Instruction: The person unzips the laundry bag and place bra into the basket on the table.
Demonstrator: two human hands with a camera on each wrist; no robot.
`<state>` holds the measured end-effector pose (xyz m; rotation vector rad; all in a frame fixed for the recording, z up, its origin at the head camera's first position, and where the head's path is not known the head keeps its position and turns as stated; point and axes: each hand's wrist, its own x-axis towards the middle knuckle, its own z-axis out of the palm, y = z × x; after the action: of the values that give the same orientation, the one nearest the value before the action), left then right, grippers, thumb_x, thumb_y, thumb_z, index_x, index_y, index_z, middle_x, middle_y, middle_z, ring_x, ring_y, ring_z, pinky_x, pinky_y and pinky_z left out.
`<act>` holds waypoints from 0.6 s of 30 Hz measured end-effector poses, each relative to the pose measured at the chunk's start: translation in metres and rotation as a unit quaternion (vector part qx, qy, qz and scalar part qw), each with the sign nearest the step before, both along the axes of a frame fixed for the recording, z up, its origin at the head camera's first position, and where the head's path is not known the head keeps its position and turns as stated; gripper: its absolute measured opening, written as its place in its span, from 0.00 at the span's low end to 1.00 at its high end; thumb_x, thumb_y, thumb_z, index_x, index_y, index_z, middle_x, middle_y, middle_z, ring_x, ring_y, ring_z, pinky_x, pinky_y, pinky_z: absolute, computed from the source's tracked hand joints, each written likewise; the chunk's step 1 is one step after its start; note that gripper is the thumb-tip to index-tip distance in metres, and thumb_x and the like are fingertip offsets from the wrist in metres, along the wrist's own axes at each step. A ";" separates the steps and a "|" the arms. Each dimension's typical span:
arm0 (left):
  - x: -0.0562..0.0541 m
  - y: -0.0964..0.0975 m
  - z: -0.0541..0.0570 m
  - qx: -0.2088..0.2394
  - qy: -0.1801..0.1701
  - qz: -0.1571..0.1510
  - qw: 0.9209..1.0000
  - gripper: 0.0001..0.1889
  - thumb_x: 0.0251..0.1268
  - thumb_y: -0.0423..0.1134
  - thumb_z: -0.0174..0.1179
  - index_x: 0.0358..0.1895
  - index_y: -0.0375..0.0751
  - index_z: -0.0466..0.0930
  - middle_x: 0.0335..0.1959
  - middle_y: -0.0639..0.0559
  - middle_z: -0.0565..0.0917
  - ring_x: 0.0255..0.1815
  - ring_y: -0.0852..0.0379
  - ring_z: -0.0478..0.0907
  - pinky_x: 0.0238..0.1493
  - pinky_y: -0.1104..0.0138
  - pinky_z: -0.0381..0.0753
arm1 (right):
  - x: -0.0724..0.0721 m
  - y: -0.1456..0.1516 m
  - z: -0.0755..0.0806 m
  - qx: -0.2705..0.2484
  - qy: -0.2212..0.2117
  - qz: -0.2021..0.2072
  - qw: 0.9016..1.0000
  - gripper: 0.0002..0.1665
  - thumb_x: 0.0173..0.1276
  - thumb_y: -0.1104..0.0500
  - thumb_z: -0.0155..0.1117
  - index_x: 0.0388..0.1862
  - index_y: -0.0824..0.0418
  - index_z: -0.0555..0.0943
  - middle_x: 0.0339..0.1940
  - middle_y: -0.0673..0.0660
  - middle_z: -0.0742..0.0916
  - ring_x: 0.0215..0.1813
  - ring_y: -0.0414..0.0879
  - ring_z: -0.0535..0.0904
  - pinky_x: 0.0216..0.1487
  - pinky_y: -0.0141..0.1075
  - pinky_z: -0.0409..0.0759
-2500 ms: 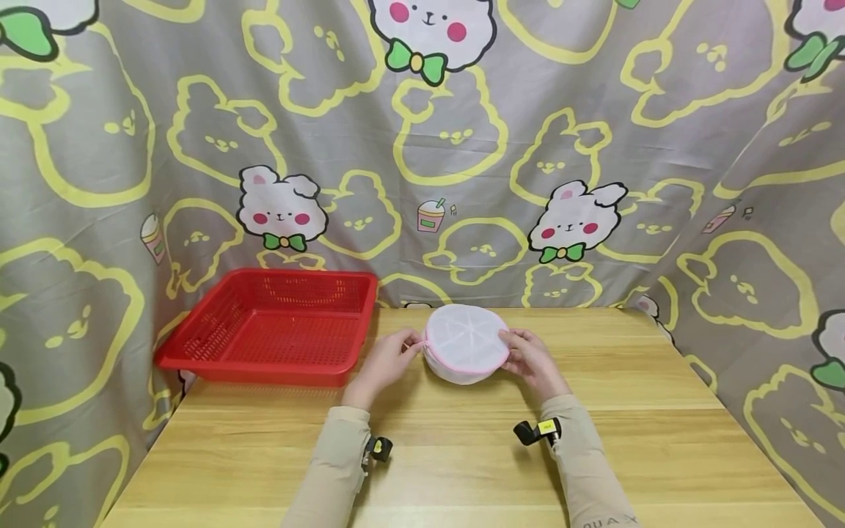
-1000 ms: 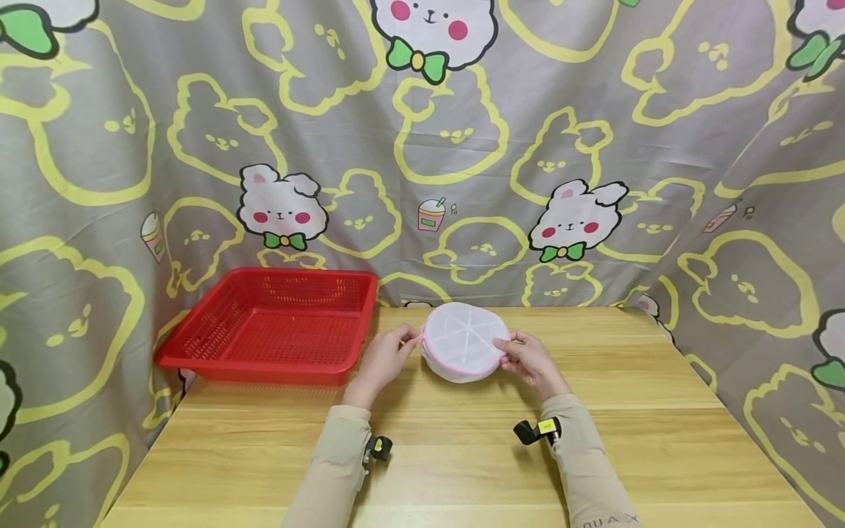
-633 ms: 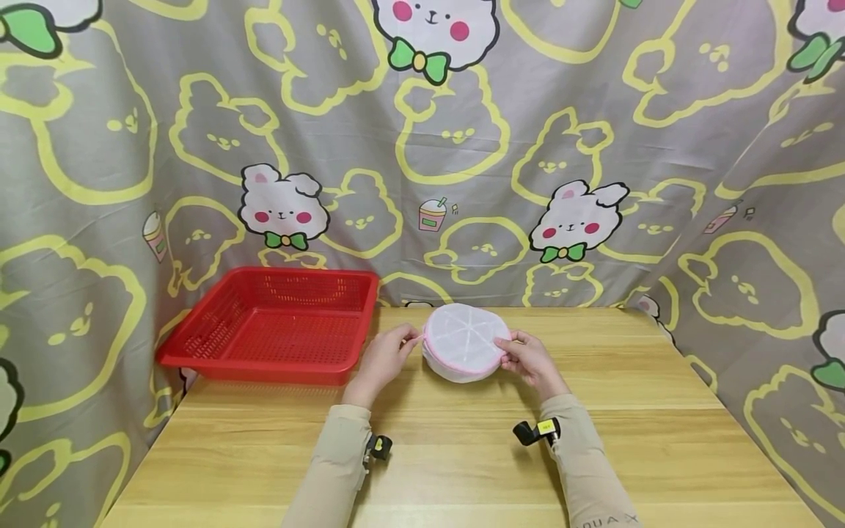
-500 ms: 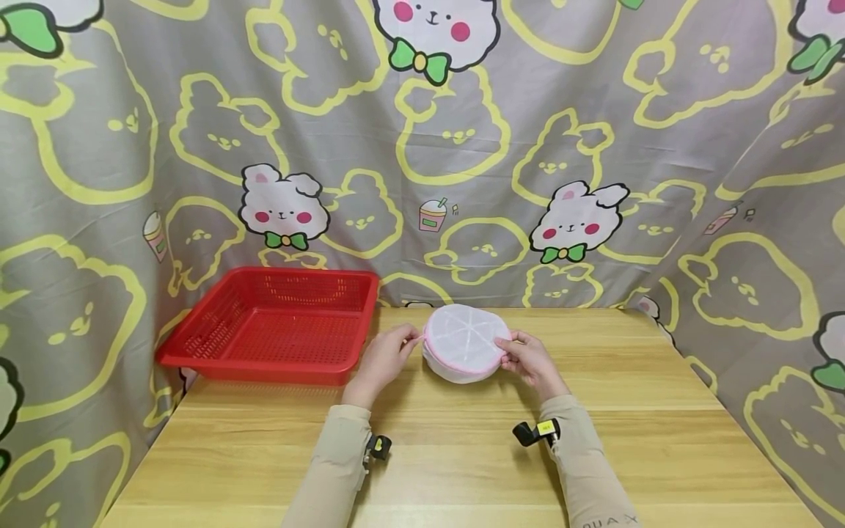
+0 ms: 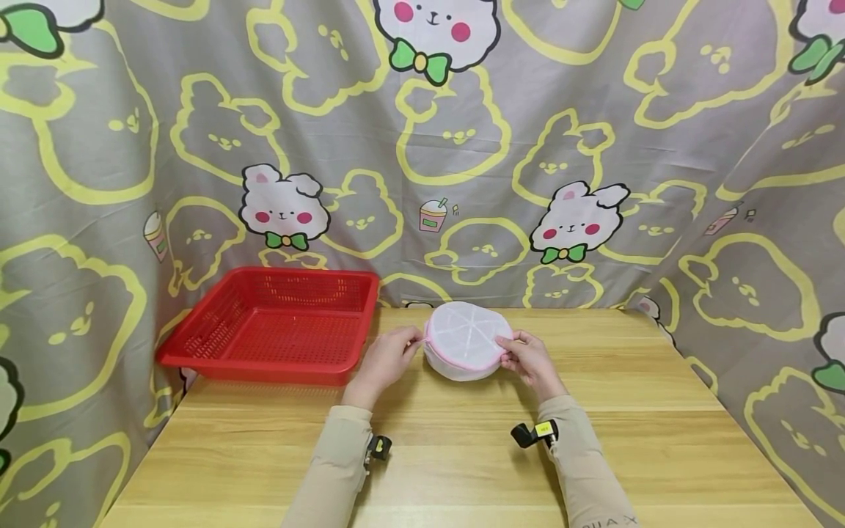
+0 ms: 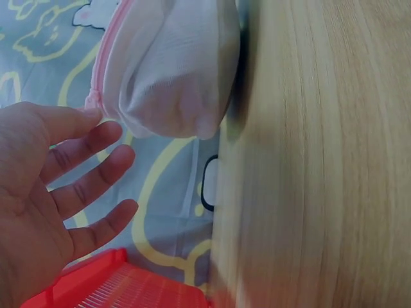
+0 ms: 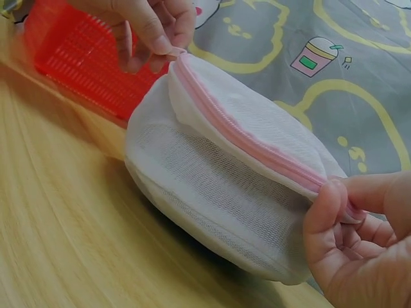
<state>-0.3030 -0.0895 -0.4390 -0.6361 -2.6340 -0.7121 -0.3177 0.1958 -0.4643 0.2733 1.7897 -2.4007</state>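
Observation:
A round white mesh laundry bag (image 5: 467, 337) with a pink zip (image 7: 244, 133) is held over the far middle of the table. Its flat top is marked with pale spoke-like seams. At the bag's left end, my left hand (image 5: 391, 359) pinches the small pink tab of the zip between thumb and forefinger; the other fingers spread loosely in the left wrist view. Opposite, my right hand (image 5: 533, 361) pinches the pink-edged rim, thumb on the top side. In the right wrist view the zip runs shut between both hands. What lies inside the bag cannot be made out.
A red perforated plastic basket (image 5: 346, 372) stands left of the bag, at the table's far left. The wooden table (image 5: 449, 462) ends at a grey curtain (image 5: 370, 147) with cartoon animals, which hangs behind and on both sides.
My right thumb has shifted slightly on the bag's rim since the earliest frame. The bag has moved a little up and right just now. Both hands keep their pinch; the basket is unmoved.

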 end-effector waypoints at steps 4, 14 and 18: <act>0.000 0.001 0.000 -0.004 0.002 -0.004 1.000 0.02 0.68 0.40 0.60 0.38 0.52 0.82 0.36 0.58 0.84 0.35 0.59 0.80 0.39 0.64 0.79 | -0.001 -0.001 0.000 -0.002 0.000 -0.006 1.000 0.12 0.69 0.69 0.59 0.27 0.59 0.70 0.10 0.48 0.79 0.15 0.35 0.75 0.19 0.25 0.76; 0.001 0.005 -0.001 -0.010 0.013 -0.020 1.000 0.02 0.66 0.39 0.62 0.38 0.50 0.83 0.34 0.57 0.84 0.34 0.60 0.78 0.40 0.64 0.78 | 0.000 -0.005 0.000 -0.007 0.004 -0.025 1.000 0.13 0.68 0.69 0.60 0.26 0.59 0.70 0.11 0.49 0.79 0.15 0.35 0.76 0.19 0.25 0.77; 0.001 0.006 -0.002 -0.015 0.014 -0.028 0.999 0.02 0.66 0.39 0.61 0.38 0.48 0.83 0.34 0.57 0.84 0.34 0.60 0.78 0.41 0.64 0.78 | 0.001 -0.007 0.000 -0.010 0.004 -0.036 0.999 0.13 0.68 0.69 0.60 0.26 0.59 0.70 0.11 0.49 0.79 0.15 0.35 0.76 0.19 0.26 0.77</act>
<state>-0.3019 -0.0830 -0.4406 -0.7246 -2.6144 -0.6760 -0.3165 0.1884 -0.4640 0.3316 1.7890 -2.4697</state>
